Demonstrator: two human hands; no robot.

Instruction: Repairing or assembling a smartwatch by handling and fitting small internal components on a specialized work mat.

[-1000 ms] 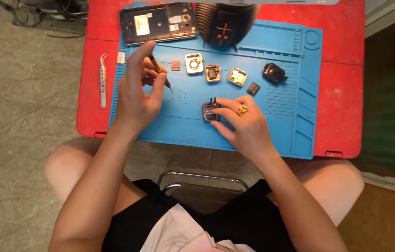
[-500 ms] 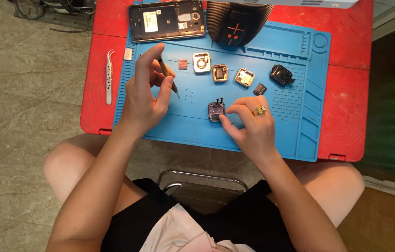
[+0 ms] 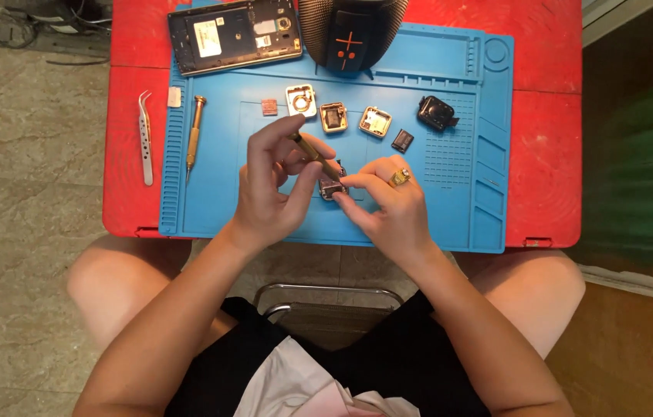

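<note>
While a red table (image 3: 543,116) carries the blue work mat (image 3: 450,208), the left hand (image 3: 268,189) near the mat's middle is closed around a brass-handled screwdriver (image 3: 312,152). Its tip meets the small metal part (image 3: 332,185), which the right hand (image 3: 388,208) pinches between fingertips on the mat.

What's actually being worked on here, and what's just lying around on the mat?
In hand:
left hand holding a brass-handled screwdriver
right hand steadying a small metal-cased part

Lying about:
second screwdriver
tweezers
opened phone
dark speaker
three small square parts
black module
All on the blue mat or red table.
</note>
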